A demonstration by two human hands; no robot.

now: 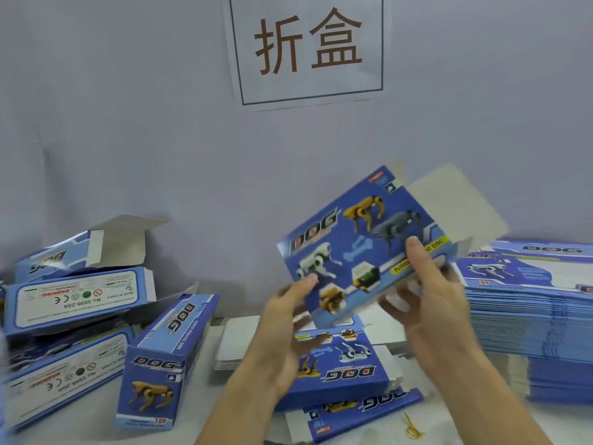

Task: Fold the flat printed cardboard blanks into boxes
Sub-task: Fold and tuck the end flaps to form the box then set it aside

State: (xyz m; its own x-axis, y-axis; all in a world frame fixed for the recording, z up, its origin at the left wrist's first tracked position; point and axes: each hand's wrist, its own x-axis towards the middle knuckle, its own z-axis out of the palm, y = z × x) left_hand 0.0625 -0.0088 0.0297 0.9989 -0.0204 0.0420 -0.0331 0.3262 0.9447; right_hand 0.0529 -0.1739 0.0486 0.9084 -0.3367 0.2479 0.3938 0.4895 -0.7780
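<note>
Cardboard blank (pixel 359 245) sits tilted above the tabletop's (pixel 96 422) near middle, held in both your hands. Your left hand (pixel 285 319) has its grip closed on the lower left edge, thumb on the print; your right hand (pixel 430 293) pinches the lower right edge. Flat blanks (pixel 529 303) are stacked at the right edge, folded boxes (pixel 160 358) at the left.
</note>
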